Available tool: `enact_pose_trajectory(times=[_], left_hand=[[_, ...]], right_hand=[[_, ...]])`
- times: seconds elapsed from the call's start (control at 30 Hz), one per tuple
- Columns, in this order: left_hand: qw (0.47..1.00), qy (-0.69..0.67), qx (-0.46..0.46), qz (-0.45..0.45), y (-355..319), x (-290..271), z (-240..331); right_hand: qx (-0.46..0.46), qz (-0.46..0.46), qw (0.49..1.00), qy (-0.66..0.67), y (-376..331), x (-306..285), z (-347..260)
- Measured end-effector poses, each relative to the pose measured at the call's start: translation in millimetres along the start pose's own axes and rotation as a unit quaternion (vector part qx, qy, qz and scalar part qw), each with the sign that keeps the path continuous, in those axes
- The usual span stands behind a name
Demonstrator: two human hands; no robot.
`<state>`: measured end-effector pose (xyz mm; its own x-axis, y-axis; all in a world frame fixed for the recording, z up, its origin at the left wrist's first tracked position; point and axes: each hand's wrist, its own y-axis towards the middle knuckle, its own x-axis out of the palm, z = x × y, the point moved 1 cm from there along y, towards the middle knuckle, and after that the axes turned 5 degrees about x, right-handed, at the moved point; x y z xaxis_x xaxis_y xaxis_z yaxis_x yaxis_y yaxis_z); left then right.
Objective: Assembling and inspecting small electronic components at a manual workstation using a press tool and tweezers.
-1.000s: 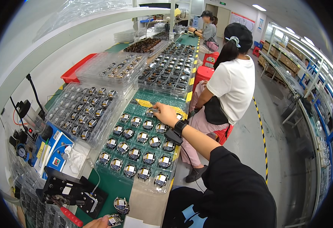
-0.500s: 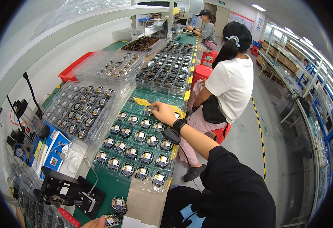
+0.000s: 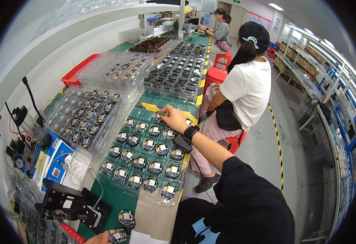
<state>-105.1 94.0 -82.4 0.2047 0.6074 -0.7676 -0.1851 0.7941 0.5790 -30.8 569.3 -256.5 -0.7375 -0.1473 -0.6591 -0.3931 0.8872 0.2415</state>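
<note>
My right hand [image 3: 174, 118] reaches to the far part of a clear tray [image 3: 145, 196] of round electronic modules. Its fingers pinch a thin grey piece, too small to name, beside a module [image 3: 156, 117] in the far row. A black band with a corded box circles that wrist. At the bottom edge, my left hand [image 3: 100, 239] shows only its fingertips, closed against the side of a tilted round module [image 3: 118, 235]. Another round module [image 3: 126, 218] lies just beyond it on the green mat. The rest of the left hand is cut off.
A black fixture [image 3: 74, 203] with a red-handled clamp [image 3: 71, 232] stands left of the mat. Behind it are a blue device [image 3: 55, 168] and another module tray [image 3: 84, 118]. Stacked trays [image 3: 117, 69] and a red bin [image 3: 78, 71] sit farther back. A person [image 3: 247, 85] sits at right.
The view has shifted very slightly. My right hand stays by the same module, and my left fingertips have slid back a little along the tilted module's side.
</note>
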Motion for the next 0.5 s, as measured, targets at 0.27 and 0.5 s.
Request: enact_pose_trajectory(times=[0.27, 0.5], left_hand=[[0.976, -0.202, -0.085, 0.02, -10, -5, -7], [0.845, -0.525, -0.055, 0.089, -27, -8, -19]], right_hand=[[-0.071, 0.044, 0.996, -0.021, 1, 6, 9], [-0.068, 0.035, 0.996, -0.054, 2, 7, 11]])
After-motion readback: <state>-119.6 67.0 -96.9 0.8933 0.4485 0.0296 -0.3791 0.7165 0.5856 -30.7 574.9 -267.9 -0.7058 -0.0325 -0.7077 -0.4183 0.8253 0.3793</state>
